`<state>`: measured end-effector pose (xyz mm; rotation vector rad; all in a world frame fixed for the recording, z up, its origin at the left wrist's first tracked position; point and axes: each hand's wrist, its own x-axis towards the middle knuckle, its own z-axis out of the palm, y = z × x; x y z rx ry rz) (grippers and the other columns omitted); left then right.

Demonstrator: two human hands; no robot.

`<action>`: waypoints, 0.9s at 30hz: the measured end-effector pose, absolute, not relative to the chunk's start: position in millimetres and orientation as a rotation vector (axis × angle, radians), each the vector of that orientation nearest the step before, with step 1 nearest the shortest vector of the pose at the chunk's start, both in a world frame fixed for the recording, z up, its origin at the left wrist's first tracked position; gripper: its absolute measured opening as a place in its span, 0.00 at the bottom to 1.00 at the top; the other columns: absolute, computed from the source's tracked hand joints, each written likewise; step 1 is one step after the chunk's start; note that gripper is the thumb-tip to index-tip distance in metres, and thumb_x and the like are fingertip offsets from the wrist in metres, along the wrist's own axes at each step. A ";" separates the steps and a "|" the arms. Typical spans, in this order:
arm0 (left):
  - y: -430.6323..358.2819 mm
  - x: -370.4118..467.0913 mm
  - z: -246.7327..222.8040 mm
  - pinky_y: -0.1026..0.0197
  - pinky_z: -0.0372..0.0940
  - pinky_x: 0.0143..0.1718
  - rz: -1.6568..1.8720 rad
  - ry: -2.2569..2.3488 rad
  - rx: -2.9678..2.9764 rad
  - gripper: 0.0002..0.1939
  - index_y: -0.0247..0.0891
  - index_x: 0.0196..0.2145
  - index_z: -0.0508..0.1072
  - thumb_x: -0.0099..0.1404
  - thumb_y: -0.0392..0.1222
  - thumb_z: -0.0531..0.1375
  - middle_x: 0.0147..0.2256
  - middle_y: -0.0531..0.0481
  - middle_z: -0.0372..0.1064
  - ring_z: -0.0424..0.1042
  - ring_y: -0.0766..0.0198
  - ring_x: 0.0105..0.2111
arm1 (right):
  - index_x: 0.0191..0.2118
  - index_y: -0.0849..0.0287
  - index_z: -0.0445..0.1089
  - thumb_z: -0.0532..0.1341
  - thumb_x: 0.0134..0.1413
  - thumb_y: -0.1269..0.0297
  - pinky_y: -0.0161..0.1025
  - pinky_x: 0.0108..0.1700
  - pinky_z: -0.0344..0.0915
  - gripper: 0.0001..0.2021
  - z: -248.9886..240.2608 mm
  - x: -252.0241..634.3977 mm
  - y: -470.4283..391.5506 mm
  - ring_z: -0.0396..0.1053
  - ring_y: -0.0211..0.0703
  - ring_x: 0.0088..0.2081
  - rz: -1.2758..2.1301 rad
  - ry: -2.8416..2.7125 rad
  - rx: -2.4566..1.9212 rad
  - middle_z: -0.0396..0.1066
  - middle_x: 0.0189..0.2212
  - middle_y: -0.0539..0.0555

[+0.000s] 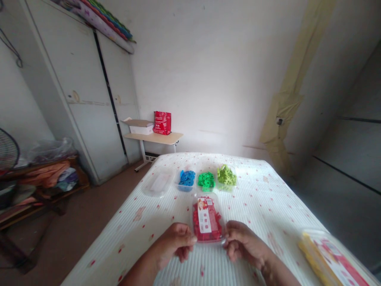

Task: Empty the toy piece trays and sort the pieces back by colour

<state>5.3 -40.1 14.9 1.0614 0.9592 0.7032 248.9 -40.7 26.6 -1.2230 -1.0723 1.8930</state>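
A lidded clear plastic container (205,216) full of red pieces lies in front of me, with a red and white printed label on its lid. At its near left corner my left hand (178,240) is closed, thumb and fingertips pinching the edge. My right hand (242,242) pinches the near right corner in the same way. Just beyond stand three see-through tubs without lids: one of blue pieces (187,178), one of green pieces (206,180) and one of yellow-green pieces (226,176).
Clear plastic lids (159,182) lie left of the tubs. A labelled container of yellow pieces (330,258) sits at the near right. The table (258,198) has a white spotted cover. Behind it, a small desk (160,138) holds a box (141,128) and a red bag (162,123).
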 end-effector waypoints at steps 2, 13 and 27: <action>-40.0 6.9 16.6 0.70 0.51 0.14 0.720 0.960 1.047 0.15 0.35 0.20 0.66 0.45 0.48 0.65 0.17 0.54 0.66 0.61 0.73 0.13 | 0.25 0.59 0.59 0.61 0.34 0.62 0.30 0.19 0.57 0.11 25.2 246.5 -40.9 0.65 0.34 0.15 1.869 -1.038 -1.221 0.70 0.18 0.48; -41.9 19.8 12.1 0.69 0.43 0.13 0.874 1.102 1.005 0.09 0.37 0.16 0.64 0.44 0.43 0.59 0.11 0.57 0.60 0.53 0.75 0.10 | 0.24 0.57 0.58 0.60 0.33 0.61 0.29 0.18 0.53 0.10 25.8 237.6 -43.0 0.60 0.32 0.12 1.731 -0.998 -1.246 0.66 0.10 0.46; -41.7 24.3 11.5 0.70 0.45 0.12 0.910 1.038 0.931 0.10 0.37 0.16 0.63 0.44 0.43 0.60 0.11 0.58 0.60 0.54 0.76 0.10 | 0.23 0.58 0.59 0.61 0.35 0.62 0.30 0.17 0.51 0.09 19.9 234.1 -41.7 0.59 0.32 0.12 1.651 -1.008 -1.192 0.65 0.11 0.44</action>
